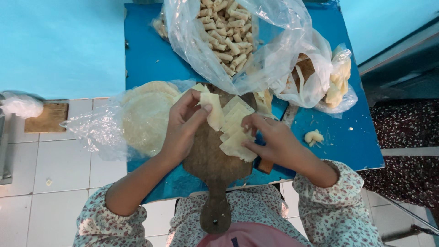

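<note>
From my remote seat I look straight down on a blue table [151, 50] filling the upper middle of the frame, with white floor tiles at lower left. Across the top centre sprawls a large clear bag of small rolled pastries [228, 36], and to its right sit smaller plastic bags [336, 82]. At centre left lies a bagged stack of round wrappers [146, 114]. A dark wooden board [212, 160] runs down the centre, its handle pointing toward the bottom edge. On its upper right part rests a pile of cut wrapper pieces [235, 132], its long axis running diagonally from upper right to lower left. My right hand [274, 142] presses curled fingertips on that pile's lower end. My left hand [180, 130] pinches one wrapper piece [212, 112] between thumb and fingers, lifted just left of the pile's top, so the right hand is the nearer to the stack.
</note>
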`<state>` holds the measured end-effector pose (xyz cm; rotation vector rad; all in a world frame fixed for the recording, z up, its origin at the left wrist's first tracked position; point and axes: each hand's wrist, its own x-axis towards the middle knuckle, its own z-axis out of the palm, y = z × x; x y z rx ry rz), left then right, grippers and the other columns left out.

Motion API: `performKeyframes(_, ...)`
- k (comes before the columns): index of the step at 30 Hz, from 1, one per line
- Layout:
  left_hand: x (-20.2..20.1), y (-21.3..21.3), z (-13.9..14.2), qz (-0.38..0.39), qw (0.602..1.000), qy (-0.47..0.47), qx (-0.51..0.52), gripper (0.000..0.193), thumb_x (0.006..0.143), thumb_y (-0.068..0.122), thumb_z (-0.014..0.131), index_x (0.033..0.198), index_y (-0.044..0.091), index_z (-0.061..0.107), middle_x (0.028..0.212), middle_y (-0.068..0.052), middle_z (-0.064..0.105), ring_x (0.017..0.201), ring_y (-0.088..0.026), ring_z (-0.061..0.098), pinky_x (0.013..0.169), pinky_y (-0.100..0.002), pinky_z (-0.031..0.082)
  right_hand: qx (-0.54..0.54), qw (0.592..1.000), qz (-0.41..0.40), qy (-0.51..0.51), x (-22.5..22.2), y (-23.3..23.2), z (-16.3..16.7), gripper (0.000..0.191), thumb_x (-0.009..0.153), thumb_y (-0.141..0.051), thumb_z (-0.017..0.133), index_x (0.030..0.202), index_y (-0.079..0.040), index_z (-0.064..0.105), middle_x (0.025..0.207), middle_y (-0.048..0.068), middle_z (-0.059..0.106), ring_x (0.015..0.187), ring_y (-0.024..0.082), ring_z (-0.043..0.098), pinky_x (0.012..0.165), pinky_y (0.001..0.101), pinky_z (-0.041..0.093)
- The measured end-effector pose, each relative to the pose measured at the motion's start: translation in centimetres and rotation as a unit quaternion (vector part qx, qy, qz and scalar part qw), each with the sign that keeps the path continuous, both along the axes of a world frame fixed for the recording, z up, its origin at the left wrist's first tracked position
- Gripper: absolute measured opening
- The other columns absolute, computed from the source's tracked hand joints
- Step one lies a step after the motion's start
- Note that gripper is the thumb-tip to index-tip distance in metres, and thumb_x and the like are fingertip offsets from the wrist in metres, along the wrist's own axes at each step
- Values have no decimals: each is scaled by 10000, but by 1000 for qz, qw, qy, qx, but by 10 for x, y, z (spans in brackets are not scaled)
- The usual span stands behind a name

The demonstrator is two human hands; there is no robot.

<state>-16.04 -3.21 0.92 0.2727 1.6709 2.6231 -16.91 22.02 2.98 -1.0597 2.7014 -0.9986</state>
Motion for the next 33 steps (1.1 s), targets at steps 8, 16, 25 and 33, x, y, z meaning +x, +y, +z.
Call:
performKeyframes(8, 3, 0, 1, -9, 1000, 3, -13, 91, 1029, 78, 616, 1094, 28, 576, 1074, -5, 621, 998, -63, 590, 882, -268, 492, -10, 998, -11, 68, 3, -14, -21, 299, 896, -54, 704, 1159, -90, 567, 957, 119, 630, 873, 294, 695, 681, 408, 540)
performKeyframes(16, 3, 0, 3, -14, 1000, 9, -15, 82, 1038, 82, 609, 1091, 28, 578, 1088, -13, 620, 1025, -70, 603, 906, -270, 497, -11, 996, -5, 87, 2, -15, -23, 320, 884, -19, 712, 1164, -68, 566, 906, 109, 619, 860, 337, 669, 687, 442, 517)
performKeyframes(25, 4, 0, 3, -17, 1000, 1, -11, 86, 1031, 82, 603, 1090, 24, 581, 1078, -16, 627, 995, -76, 612, 877, -277, 515, -27, 984, 7, 179, 0, -15, -16, 292, 868, -21, 724, 1119, -49, 577, 1038, 128, 640, 954, 361, 642, 760, 452, 513)
performKeyframes(33, 4, 9, -13, -5, 999, 20, -50, 90, 1049, 50, 594, 1128, 8, 604, 1047, -20, 621, 978, -76, 604, 856, -265, 507, -275, 956, 92, 45, 15, -4, -29, 477, 905, 3, 818, 1219, -94, 471, 1086, 108, 658, 953, 197, 665, 745, 336, 552)
